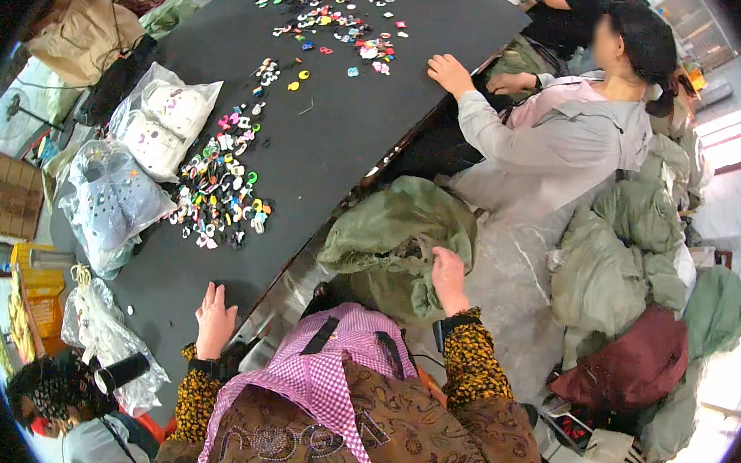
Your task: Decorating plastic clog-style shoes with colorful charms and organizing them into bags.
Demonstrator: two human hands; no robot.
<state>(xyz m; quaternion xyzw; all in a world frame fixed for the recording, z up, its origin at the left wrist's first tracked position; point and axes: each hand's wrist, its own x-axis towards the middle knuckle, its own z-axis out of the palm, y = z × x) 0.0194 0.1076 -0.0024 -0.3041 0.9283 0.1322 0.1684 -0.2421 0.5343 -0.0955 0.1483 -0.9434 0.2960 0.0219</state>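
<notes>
My right hand [447, 281] is closed on the edge of an olive-green cloth sack [402, 217], which stands with its mouth gathered beside the table, just in front of me. What lies inside the sack cannot be made out. At the near edge of the dark table [307, 157], my left hand [215, 321] rests with its fingers stretched out and nothing in it. Beyond that hand lies a heap of small colourful plastic pieces [217, 185], apart from my fingers.
Clear bags holding white clogs [166, 120] and blue-grey clogs [112, 198] lie at the table's left. More small pieces [336, 2] are scattered farther off. A person in grey [552, 133] works at the right edge. Green sacks [603, 267] and a maroon sack [625, 365] crowd the right.
</notes>
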